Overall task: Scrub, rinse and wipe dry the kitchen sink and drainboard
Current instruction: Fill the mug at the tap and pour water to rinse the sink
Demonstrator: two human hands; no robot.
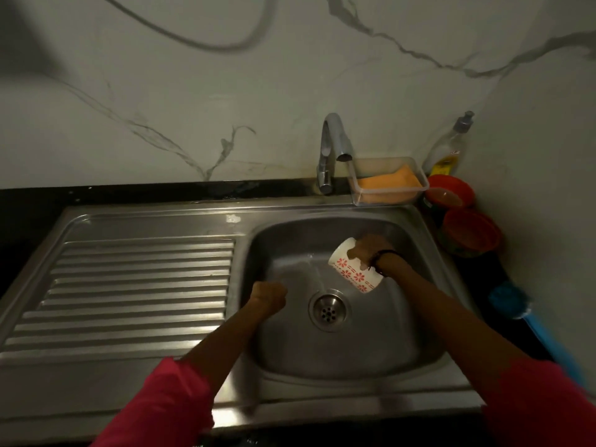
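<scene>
White marble-patterned wall panels with grey veins rise behind a dark surface point(38, 201) that carries a stainless steel kitchen sink point(371, 356) with a ribbed drainboard point(138, 291) on its left side. At the back rim stands a chrome faucet point(332, 150), its spout turned toward the basin. Just to the right of the faucet sits a clear plastic tray point(388, 180) holding an orange sponge point(387, 185), and behind the tray, in the corner, a dish soap bottle point(450, 146) with a pump top. Two red bowls point(464, 217) rest on the surface to the right of the basin, and nearer the viewer a blue brush-like object point(512, 301) lies along that side, too blurred to name exactly.

Inside the basin, the right hand point(367, 250) grips a white cup point(353, 269) with a red flower pattern, tilted with its mouth toward the left, and a thin stream of water point(314, 272) runs from it down toward the round drain strainer point(329, 309). A dark band circles that wrist. The left hand point(269, 296) is curled into a fist near the basin's left wall, beside the drain; whether it holds anything cannot be told. Pink sleeves point(167, 404) cover both upper forearms.
</scene>
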